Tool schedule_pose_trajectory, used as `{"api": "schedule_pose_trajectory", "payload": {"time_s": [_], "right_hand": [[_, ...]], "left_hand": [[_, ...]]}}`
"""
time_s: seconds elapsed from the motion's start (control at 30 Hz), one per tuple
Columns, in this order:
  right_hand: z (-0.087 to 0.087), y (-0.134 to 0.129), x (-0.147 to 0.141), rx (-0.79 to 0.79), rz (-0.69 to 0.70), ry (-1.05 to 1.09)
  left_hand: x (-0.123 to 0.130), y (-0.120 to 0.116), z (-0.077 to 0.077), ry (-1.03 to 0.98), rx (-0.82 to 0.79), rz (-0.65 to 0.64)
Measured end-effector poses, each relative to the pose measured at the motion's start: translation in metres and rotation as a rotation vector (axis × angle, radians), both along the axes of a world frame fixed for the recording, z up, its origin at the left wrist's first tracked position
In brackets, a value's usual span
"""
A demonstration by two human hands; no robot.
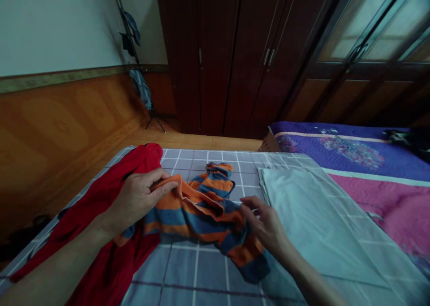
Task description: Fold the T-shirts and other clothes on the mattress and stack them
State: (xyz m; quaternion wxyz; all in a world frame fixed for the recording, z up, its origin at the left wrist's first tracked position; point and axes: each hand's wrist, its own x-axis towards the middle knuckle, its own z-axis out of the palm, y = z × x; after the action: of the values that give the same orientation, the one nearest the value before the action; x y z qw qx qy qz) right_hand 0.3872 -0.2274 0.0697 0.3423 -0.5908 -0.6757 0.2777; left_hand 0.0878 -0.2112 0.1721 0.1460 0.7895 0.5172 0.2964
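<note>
An orange and blue striped shirt (188, 218) lies bunched on the grey checked cover, with its orange-edged opening facing up. My left hand (141, 194) pinches the edge of that opening between thumb and fingers at the left end. At the shirt's right side is my right hand (265, 223), fingers curved and apart, close to the cloth or just touching it; nothing shows in its grasp. One sleeve-like part of the shirt stretches toward the lower right. A red garment (144, 252) lies under and beside my left forearm.
A folded pale green cloth (312, 221) lies on the checked cover (181, 270) to the right. Beyond it is a purple and pink bedspread (336, 149). A dark wardrobe (218, 59) and a coat stand (129, 37) stand at the back.
</note>
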Motion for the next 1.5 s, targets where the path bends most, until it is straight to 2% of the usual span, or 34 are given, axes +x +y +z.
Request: {"api": "schedule_pose_trajectory", "payload": {"time_s": [0.13, 0.3, 0.4, 0.57, 0.77, 0.9, 1.0, 1.13, 1.23, 1.3, 1.33, 1.4, 1.5], "right_hand": [[-0.019, -0.018, -0.015, 0.115, 0.118, -0.263], [-0.031, -0.007, -0.02, 0.153, 0.123, -0.476], [-0.03, 0.004, -0.02, 0.108, 0.129, -0.422], [-0.026, 0.01, -0.021, -0.048, 0.266, -0.203], [-0.032, 0.004, -0.026, 0.047, 0.244, -0.453], [-0.028, 0.005, -0.023, 0.112, 0.219, -0.445], [-0.009, 0.007, -0.009, 0.212, 0.133, -0.279], [0.041, -0.002, 0.016, 0.295, -0.066, -0.043], [0.081, -0.013, 0.026, 0.304, -0.283, 0.008], [0.1, -0.018, 0.027, 0.368, -0.39, -0.038], [0.106, -0.019, 0.028, 0.409, -0.405, -0.081], [0.116, -0.018, 0.03, 0.497, -0.342, -0.169], [0.129, -0.013, 0.043, 0.563, -0.239, -0.252]], "left_hand": [[0.001, 0.002, -0.003, 0.006, -0.003, 0.014], [-0.001, 0.004, -0.003, 0.022, 0.086, 0.036], [-0.005, 0.004, -0.001, 0.014, 0.122, 0.052], [-0.017, 0.006, -0.003, 0.009, 0.13, 0.135], [-0.024, 0.013, -0.011, -0.004, 0.048, 0.2], [-0.03, 0.018, -0.017, -0.017, 0.047, 0.207], [-0.039, 0.018, -0.019, 0.005, 0.025, 0.193], [-0.045, 0.011, -0.015, 0.064, -0.138, 0.007], [-0.042, 0.002, -0.011, 0.089, -0.167, -0.118], [-0.04, -0.002, -0.008, 0.089, -0.135, -0.19], [-0.039, -0.003, -0.007, 0.089, -0.12, -0.223], [-0.04, -0.001, -0.002, 0.09, -0.082, -0.248], [-0.045, 0.006, 0.013, 0.103, 0.018, -0.179]]}}
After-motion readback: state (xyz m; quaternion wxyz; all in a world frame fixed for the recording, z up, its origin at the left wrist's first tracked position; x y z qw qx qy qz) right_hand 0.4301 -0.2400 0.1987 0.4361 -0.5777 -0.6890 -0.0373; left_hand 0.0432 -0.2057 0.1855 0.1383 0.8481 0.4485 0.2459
